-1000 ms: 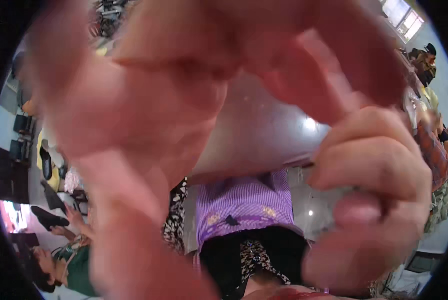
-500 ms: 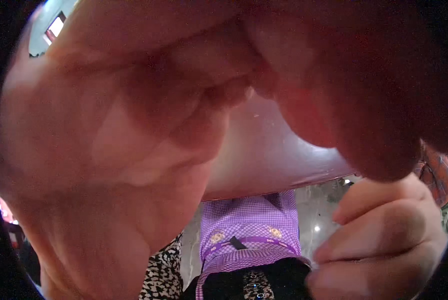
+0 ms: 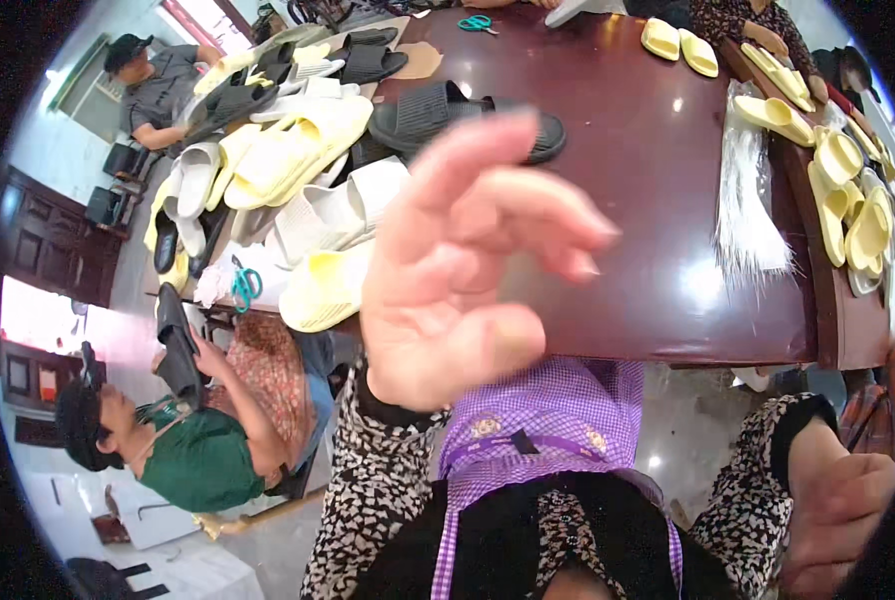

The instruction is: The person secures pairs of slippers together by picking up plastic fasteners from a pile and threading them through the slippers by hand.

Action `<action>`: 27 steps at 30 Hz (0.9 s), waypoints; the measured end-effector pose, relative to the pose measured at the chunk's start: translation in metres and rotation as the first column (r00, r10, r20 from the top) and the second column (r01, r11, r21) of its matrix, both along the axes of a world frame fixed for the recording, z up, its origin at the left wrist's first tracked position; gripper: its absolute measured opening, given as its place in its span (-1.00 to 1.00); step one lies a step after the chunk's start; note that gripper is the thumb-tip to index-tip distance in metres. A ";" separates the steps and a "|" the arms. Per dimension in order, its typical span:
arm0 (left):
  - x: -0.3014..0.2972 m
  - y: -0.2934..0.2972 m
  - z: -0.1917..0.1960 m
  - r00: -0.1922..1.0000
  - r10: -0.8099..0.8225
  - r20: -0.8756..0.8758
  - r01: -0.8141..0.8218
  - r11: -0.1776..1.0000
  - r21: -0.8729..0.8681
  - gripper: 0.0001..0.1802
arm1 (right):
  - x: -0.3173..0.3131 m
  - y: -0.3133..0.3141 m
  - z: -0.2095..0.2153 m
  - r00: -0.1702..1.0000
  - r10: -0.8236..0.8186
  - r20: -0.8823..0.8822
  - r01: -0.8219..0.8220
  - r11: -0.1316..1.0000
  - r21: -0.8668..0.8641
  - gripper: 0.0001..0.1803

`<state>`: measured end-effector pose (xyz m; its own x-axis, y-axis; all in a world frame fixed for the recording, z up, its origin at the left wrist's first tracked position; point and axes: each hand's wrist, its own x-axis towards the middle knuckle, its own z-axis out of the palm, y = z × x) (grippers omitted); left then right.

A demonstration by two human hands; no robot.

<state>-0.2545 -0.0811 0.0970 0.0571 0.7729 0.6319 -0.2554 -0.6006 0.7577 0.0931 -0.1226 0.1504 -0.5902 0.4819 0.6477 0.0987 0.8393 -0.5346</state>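
My left hand (image 3: 468,275) is raised over the near edge of the table, palm toward me. Its fingers are bent but apart, and it holds nothing. Behind its fingertips lies a pair of black slippers (image 3: 433,115). Beside its wrist are a pale yellow slipper (image 3: 318,290) and white slippers (image 3: 318,215). My right hand (image 3: 843,520) is low at the right, beside my lap and off the table. Its fingers are curled in, and whatever they may hold is hidden.
The dark red table (image 3: 638,200) carries piled slippers at the left, teal scissors (image 3: 246,285), more scissors (image 3: 478,24) at the back, and a bundle of thin white ties (image 3: 753,210). Yellow slippers (image 3: 838,155) lie along the right. A co-worker in green (image 3: 203,450) holds a black slipper.
Both hands have moved away from close in front of the camera. The left is now over the table edge, the right lower and farther right. The table and slippers have come into view.
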 end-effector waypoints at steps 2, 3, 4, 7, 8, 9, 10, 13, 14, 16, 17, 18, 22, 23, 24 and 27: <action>-0.009 0.007 -0.045 0.980 0.193 -0.044 -0.196 0.978 -0.070 -0.33 | -0.060 0.041 0.004 0.962 0.150 -0.228 -0.083 0.957 0.279 -0.77; -0.021 0.004 -0.063 0.902 0.387 -0.190 -0.408 0.909 -0.083 -0.41 | -0.043 0.054 -0.010 0.914 0.259 -0.312 -0.112 0.901 0.419 -0.73; -0.038 -0.004 -0.077 0.754 0.563 -0.338 -0.614 0.787 -0.057 -0.48 | 0.004 0.050 -0.034 0.839 0.389 -0.380 -0.129 0.822 0.555 -0.69; -0.092 -0.021 -0.114 0.095 0.756 -0.648 -0.887 0.360 0.291 -0.56 | -0.036 0.074 -0.056 0.812 0.141 -0.566 0.104 0.920 0.378 -0.81; -0.116 -0.032 -0.127 -0.168 0.751 -0.639 -0.865 0.200 0.461 -0.56 | -0.037 0.087 -0.060 0.919 0.056 -0.391 0.058 0.961 0.272 -0.80; -0.139 -0.047 -0.133 -0.244 0.716 -0.654 -0.881 0.118 0.458 -0.53 | -0.036 0.097 -0.064 0.980 0.003 -0.199 0.029 0.987 0.158 -0.80; -0.157 -0.052 -0.140 -0.293 0.688 -0.664 -0.891 0.056 0.450 -0.50 | -0.048 0.097 -0.083 0.942 -0.150 -0.301 0.165 0.986 0.023 -0.79; -0.198 -0.085 -0.170 -0.216 0.625 -0.750 -0.961 0.001 0.278 -0.44 | -0.098 0.120 -0.129 0.964 -0.250 -0.088 0.204 0.913 -0.352 -0.70; -0.200 -0.084 -0.174 -0.204 0.640 -0.740 -0.959 0.019 0.281 -0.44 | -0.110 0.134 -0.148 0.974 -0.224 -0.033 0.196 0.907 -0.372 -0.71; -0.198 -0.073 -0.178 0.146 0.688 -0.710 -0.987 0.052 -0.152 -0.38 | -0.128 0.154 -0.178 0.985 -0.158 0.067 0.171 0.889 -0.424 -0.71; -0.197 -0.070 -0.177 0.169 0.698 -0.696 -0.985 0.091 -0.147 -0.38 | -0.137 0.160 -0.185 0.988 -0.110 0.110 0.149 0.876 -0.458 -0.71; -0.195 -0.069 -0.174 0.116 0.671 -0.733 -0.991 0.030 -0.129 -0.35 | -0.146 0.166 -0.198 0.990 -0.049 0.133 0.106 0.880 -0.464 -0.70; -0.187 -0.063 -0.172 -0.011 0.575 -0.818 -0.999 -0.045 -0.018 -0.30 | -0.177 0.181 -0.228 0.982 0.098 0.163 0.031 0.763 -0.645 -0.62; -0.190 -0.065 -0.175 -0.011 0.578 -0.816 -0.999 -0.040 -0.015 -0.30 | -0.187 0.181 -0.227 0.974 0.165 0.154 0.005 0.665 -0.747 -0.59; -0.192 -0.065 -0.180 0.003 0.580 -0.815 -1.000 -0.014 -0.013 -0.29 | -0.192 0.180 -0.227 0.964 0.227 0.136 -0.011 0.550 -0.835 -0.56; -0.187 -0.062 -0.186 0.031 0.574 -0.818 -0.999 0.031 -0.015 -0.28 | -0.204 0.176 -0.244 0.980 0.199 0.030 -0.068 0.469 -0.880 -0.53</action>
